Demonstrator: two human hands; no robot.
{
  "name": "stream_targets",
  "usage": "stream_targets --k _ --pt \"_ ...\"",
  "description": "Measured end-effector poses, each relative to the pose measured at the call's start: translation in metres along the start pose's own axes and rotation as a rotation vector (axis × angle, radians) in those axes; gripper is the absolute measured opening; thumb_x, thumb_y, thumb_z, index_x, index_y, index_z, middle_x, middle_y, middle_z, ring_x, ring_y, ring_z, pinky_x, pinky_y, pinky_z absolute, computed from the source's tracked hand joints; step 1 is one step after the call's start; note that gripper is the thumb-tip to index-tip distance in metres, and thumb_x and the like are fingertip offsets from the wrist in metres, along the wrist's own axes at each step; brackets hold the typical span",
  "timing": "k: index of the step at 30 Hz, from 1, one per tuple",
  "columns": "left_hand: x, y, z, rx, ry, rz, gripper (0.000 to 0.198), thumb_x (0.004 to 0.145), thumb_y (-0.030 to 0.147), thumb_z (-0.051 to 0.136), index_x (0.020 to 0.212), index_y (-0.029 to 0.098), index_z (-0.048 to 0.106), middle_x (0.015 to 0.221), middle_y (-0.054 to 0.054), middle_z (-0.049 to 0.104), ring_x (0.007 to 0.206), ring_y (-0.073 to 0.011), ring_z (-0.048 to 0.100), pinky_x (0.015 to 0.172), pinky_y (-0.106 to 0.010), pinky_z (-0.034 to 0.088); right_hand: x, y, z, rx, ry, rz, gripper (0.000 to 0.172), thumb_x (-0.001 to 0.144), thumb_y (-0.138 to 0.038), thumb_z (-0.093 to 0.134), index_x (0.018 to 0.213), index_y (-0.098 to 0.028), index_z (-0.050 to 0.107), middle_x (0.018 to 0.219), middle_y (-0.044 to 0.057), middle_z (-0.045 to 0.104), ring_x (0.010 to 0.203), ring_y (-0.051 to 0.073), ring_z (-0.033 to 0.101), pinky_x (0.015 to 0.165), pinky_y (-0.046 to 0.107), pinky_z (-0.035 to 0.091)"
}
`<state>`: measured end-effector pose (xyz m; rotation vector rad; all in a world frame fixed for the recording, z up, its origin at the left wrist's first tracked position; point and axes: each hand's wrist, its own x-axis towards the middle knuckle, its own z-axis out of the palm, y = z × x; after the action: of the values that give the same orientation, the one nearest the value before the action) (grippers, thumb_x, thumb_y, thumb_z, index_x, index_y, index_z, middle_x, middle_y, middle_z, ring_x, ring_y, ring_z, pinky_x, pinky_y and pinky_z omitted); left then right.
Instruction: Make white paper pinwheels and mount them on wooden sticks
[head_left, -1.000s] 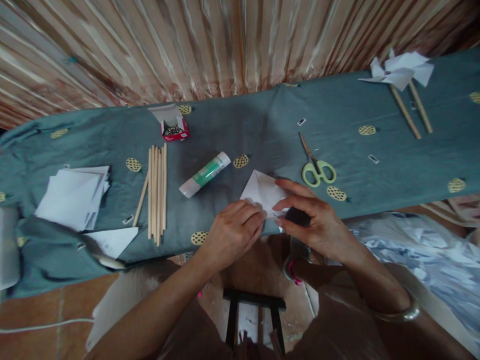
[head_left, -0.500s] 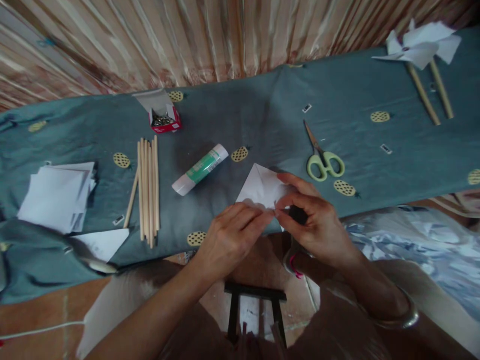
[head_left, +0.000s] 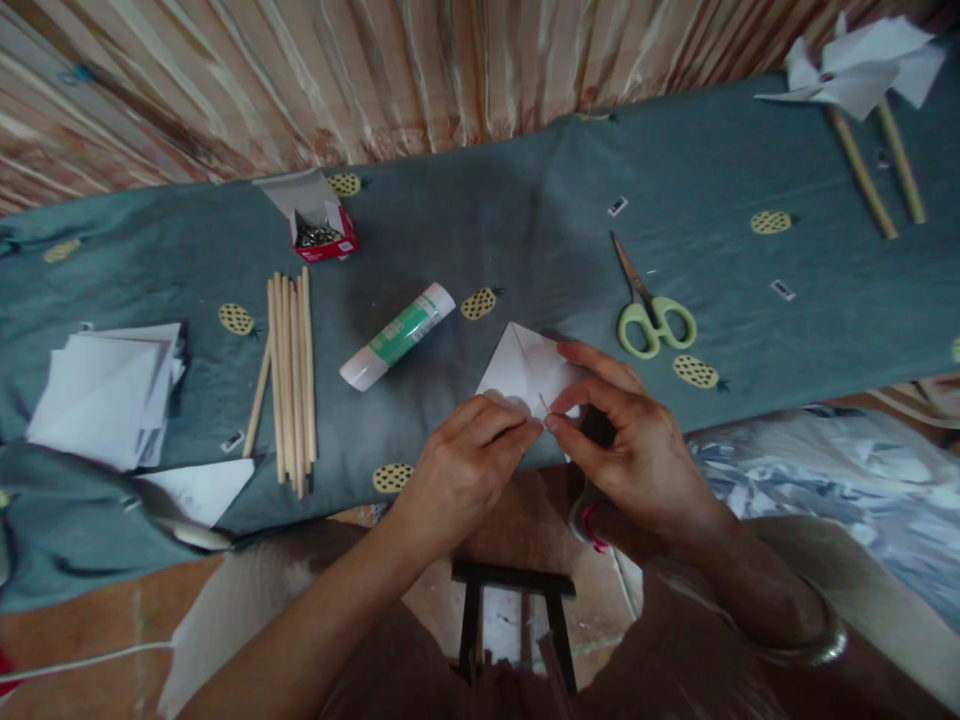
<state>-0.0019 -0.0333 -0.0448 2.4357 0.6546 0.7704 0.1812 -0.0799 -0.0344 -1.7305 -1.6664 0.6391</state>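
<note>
A square of white paper (head_left: 521,365) with diagonal creases lies at the near edge of the cloth, partly covered by both hands. My left hand (head_left: 472,455) pinches its near left side, thumb and fingers pressed together. From the right, my right hand (head_left: 622,425) grips the same paper with thumb and index finger close to the left fingertips. The near corner between the fingertips is largely hidden. Green-handled scissors (head_left: 652,315) lie beyond my right hand, blades pointing away. A glue stick (head_left: 397,337) with a green label rests beyond my left hand.
Several wooden sticks (head_left: 292,380) lie left of the glue stick. An open red box of small metal pieces (head_left: 324,240) stands behind them. Stacked white paper (head_left: 97,390) is at far left. Paper pinwheels (head_left: 855,75) on sticks lie at far right. A black stool (head_left: 514,580) is below.
My hands stay on the paper with fingertips shifted slightly, and a thin line at the near corner shows more clearly. The whole view has moved a little.
</note>
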Motion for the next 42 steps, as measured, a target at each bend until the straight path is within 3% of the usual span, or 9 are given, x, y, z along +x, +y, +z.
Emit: stream_targets --k 22,32,42 --pt "0.0038 0.0007 0.0012 -0.03 -0.016 -0.096 0.019 0.09 0.012 0.053 0.106 0.013 0.064 0.094 -0.008 0.067 0.091 -0.0163 0.061 0.079 -0.032 0.056 -0.0009 0.0024 0.0012 -0.048 0.014 -0.056 0.002 0.083 -0.02 0.06 0.082 -0.021 0.062 0.134 0.011 0.056 0.123 0.028 0.053 0.099 0.048 0.047" --pt "0.0036 0.0016 0.0014 -0.011 -0.018 -0.106 0.018 0.089 0.011 0.054 0.105 0.013 0.064 0.095 -0.007 0.067 0.089 -0.0164 0.061 0.079 -0.032 0.056 -0.0024 0.0065 0.0036 -0.005 0.028 -0.109 0.02 0.087 -0.018 0.055 0.102 -0.022 0.068 0.136 0.01 0.053 0.125 0.026 0.051 0.103 0.05 0.045" --pt "0.0054 0.0028 0.0001 -0.012 -0.024 -0.102 0.018 0.089 0.01 0.054 0.103 0.011 0.064 0.094 -0.008 0.067 0.089 -0.0165 0.062 0.08 -0.032 0.056 -0.0092 0.0063 0.0091 -0.164 0.044 -0.27 0.031 0.089 -0.013 0.046 0.112 -0.022 0.064 0.142 0.011 0.047 0.132 0.029 0.042 0.105 0.054 0.041"
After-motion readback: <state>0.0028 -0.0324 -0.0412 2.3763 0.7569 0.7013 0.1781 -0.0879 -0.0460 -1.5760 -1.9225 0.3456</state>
